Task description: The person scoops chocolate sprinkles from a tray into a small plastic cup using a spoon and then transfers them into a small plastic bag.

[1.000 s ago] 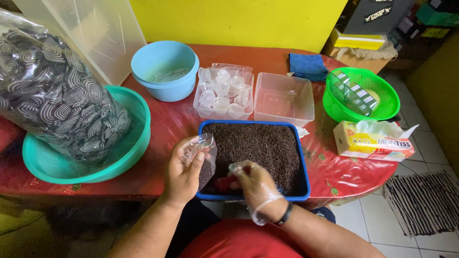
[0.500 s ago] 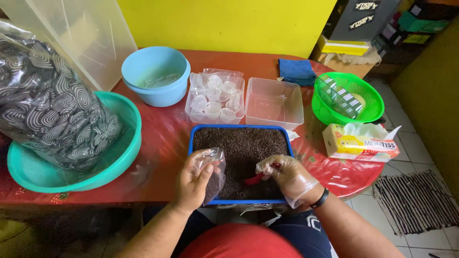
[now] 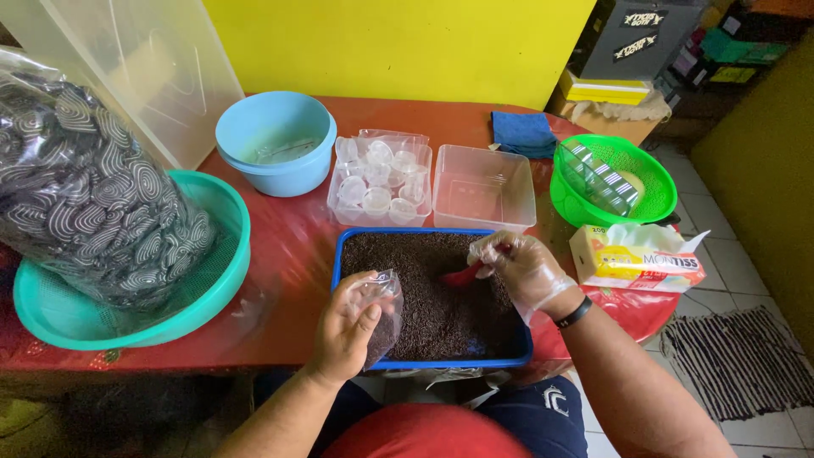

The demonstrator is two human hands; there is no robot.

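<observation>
Red table (image 3: pixel 288 246) against a yellow wall, and a blue tray (image 3: pixel 356 246) of dark grains sits at its front edge. The gloved right hand (image 3: pixel 517 267) pinches a red scoop (image 3: pixel 462 276), its long axis pointing down-left into the grains below the fingers. The left hand (image 3: pixel 348 326) grips a small clear bag (image 3: pixel 386 314) upright over the tray's near-left corner; a yellow-and-white tissue box (image 3: pixel 636 259) lies just right of the tray.

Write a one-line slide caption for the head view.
Left hand holds a small clear bag over a blue tray of dark granules while the gloved right hand dips a red scoop.

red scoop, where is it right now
In the head view, the red scoop sits in the gloved right hand, over the dark grains in the blue tray, right of the left hand.
</observation>
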